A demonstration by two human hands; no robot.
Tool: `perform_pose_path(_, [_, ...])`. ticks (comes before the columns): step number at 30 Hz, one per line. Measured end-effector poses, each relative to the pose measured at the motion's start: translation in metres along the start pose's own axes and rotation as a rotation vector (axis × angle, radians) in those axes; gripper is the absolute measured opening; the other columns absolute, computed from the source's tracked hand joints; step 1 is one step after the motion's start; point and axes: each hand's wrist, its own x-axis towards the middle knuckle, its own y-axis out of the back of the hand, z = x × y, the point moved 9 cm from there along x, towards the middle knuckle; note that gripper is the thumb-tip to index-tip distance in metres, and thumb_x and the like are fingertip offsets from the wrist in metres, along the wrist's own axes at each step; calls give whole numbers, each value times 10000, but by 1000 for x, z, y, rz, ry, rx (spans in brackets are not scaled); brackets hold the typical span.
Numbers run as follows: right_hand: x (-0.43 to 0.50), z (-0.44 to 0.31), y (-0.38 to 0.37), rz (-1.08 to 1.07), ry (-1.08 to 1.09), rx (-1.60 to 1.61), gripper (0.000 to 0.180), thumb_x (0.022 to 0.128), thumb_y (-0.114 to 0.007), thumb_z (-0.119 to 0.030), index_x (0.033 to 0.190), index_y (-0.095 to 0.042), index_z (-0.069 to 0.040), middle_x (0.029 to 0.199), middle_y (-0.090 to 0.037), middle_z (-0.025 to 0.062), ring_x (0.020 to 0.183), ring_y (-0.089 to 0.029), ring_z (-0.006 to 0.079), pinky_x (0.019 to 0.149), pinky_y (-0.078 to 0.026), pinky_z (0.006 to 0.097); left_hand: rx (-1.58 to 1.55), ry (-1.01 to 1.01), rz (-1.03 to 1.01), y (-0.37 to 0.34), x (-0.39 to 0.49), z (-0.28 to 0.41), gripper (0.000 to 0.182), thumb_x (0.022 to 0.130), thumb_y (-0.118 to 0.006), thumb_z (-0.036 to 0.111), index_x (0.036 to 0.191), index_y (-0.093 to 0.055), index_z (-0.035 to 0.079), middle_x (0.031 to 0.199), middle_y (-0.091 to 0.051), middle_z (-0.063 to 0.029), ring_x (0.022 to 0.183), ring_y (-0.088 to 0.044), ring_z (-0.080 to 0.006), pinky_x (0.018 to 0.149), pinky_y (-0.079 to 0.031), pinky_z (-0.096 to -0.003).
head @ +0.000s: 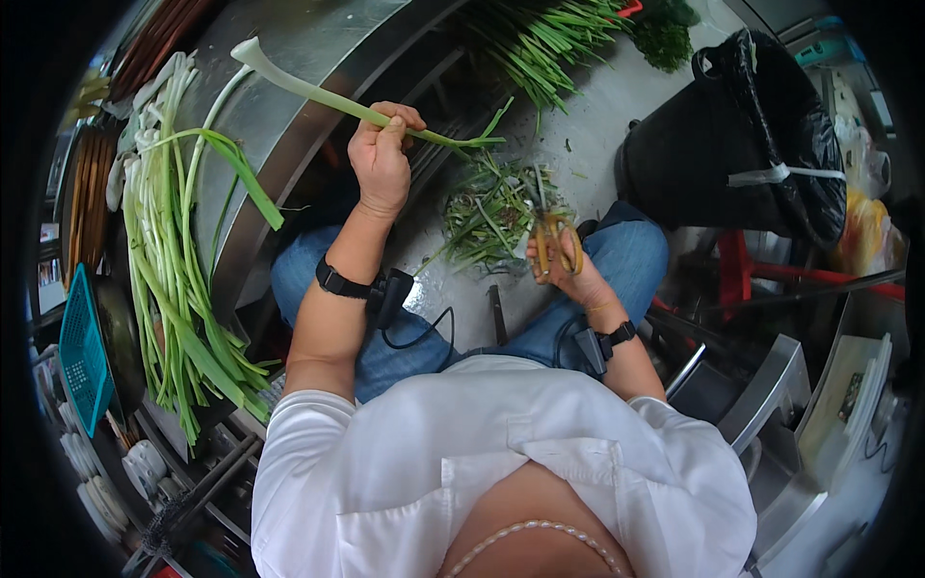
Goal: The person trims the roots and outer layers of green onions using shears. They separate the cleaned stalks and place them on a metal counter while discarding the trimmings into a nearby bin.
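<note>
My left hand (381, 160) grips a thick leek-like green onion stalk (311, 90) partway along. Its white end points up and left over the steel table, and its split green tip reaches right. In my right hand (574, 278) is a pair of scissors (555, 238) with yellowish handles; the blades point upward, away from me, a little apart from the stalk. Below the stalk, a heap of cut green trimmings (491, 217) lies on the floor between my knees. A bunch of long green onions (162, 267) is spread along the table at left.
The steel table (289, 36) curves along the left. More green stalks (549, 43) lie at the far side, near leafy greens (661, 32). A black lined bin (679, 152) stands at right. A teal plastic basket (83, 354) is at far left, a metal stool-like frame (766, 390) at lower right.
</note>
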Motion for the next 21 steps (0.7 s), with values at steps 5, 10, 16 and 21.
perform_pose_path(5, [21,19,-2,-55,-82,-19,748,886,-423,-683,1277,-491,-49,1080,-607,83,854,-583,195,753,-486,338,-90,58,-256,-31,-5,-8,143,849,-428,71,804,-548,6,773,-575,-74,649,-434,-89,602,-347,-227])
perform_pose_path(10, [44,31,-3,6,-180,109,470,911,-580,-498,1040,-583,-46,858,-629,75,700,-571,168,612,-458,295,-114,197,-492,-55,-13,-26,126,808,-440,76,764,-523,-8,732,-543,-79,665,-469,-136,637,-380,-260])
perform_pose_path(16, [57,58,36,220,-221,-241,269,872,-687,-297,833,-571,-57,614,-538,14,478,-497,123,407,-362,243,186,184,-473,-60,-15,-64,147,820,-464,83,758,-560,-10,681,-571,-59,649,-539,-145,632,-447,-290])
perform_pose_path(21, [63,72,65,273,-217,-232,382,869,-641,-493,741,-506,-160,585,-476,-9,471,-464,137,441,-356,280,457,98,-345,-53,-17,-29,172,903,-550,161,867,-616,6,773,-630,-81,718,-594,-163,677,-492,-311])
